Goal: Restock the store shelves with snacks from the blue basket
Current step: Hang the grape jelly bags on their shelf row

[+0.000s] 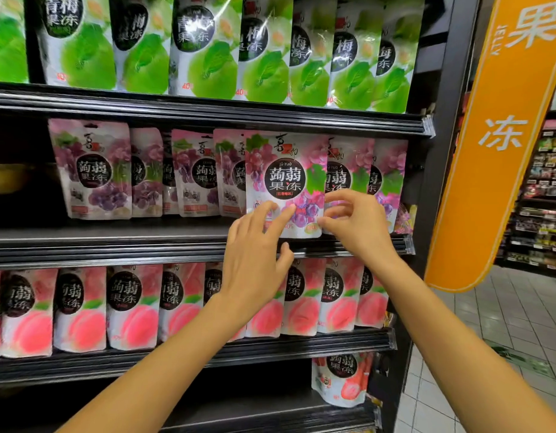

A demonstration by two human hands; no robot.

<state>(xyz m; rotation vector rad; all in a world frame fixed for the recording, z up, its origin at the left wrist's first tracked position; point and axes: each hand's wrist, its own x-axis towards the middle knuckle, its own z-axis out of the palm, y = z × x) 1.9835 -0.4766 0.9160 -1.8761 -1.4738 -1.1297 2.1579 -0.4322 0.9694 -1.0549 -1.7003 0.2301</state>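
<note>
A purple grape jelly pouch (284,179) stands upright at the front of the middle shelf (114,242), in front of a row of matching pouches. My left hand (254,245) lies against its lower left face with straight fingers, the thumb below the pouch's bottom edge. At the pouch's lower right edge, my right hand (354,220) pinches it between curled fingers and thumb. The blue basket is out of view.
Green plum pouches (208,48) fill the top shelf. Pink peach pouches (129,307) line the shelf below, and one strawberry pouch (342,379) sits on the lowest shelf. A dark gap opens at the middle shelf's far left. An orange aisle sign (501,145) hangs at right over tiled floor.
</note>
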